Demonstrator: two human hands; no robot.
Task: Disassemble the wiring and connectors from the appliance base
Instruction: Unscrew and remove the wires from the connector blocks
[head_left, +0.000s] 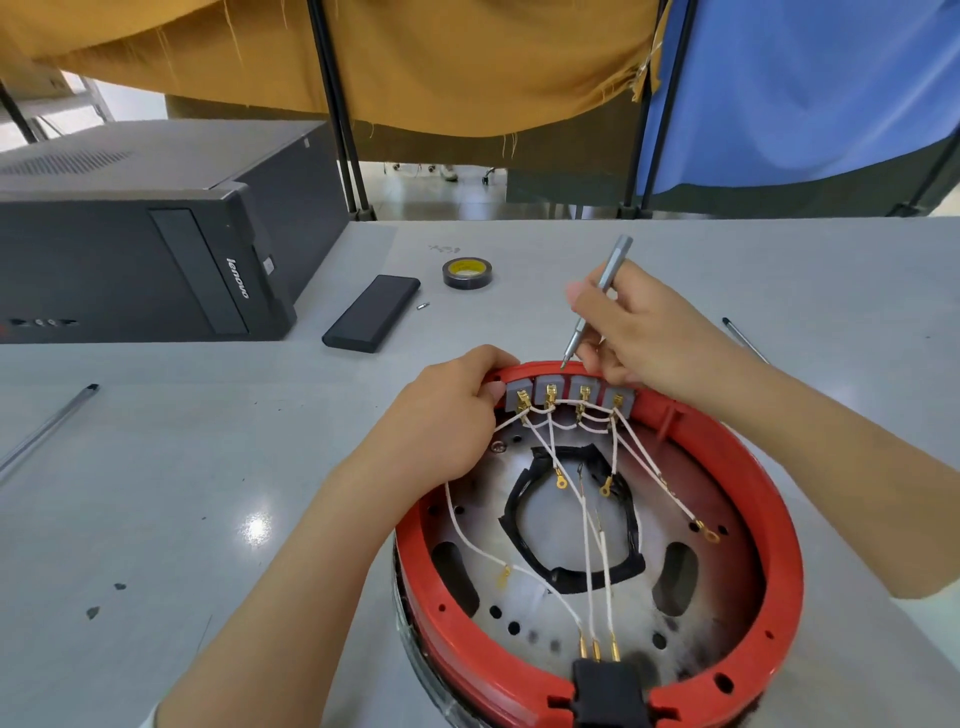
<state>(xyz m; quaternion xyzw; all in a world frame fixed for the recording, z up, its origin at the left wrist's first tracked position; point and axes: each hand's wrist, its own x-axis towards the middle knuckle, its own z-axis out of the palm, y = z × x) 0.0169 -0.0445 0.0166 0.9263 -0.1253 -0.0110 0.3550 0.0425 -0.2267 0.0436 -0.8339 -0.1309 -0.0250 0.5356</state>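
We find the appliance base (597, 545), red-rimmed, lying on the grey tabletop (156, 493) at its near edge. At the base's far rim, our left hand (447, 415) curls its grip round the rim beside the grey connector blocks (569, 395). Our right hand (644, 332) pinches a screwdriver (597, 301), tip just above those blocks. White wires (587, 519) trail loose across the base's interior.

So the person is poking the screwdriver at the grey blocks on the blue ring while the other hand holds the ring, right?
Almost. The ring is red, not blue. In the head view the right hand grips the grey screwdriver, its tip at the row of grey terminal blocks on the red ring, while the left hand holds the ring's far edge.
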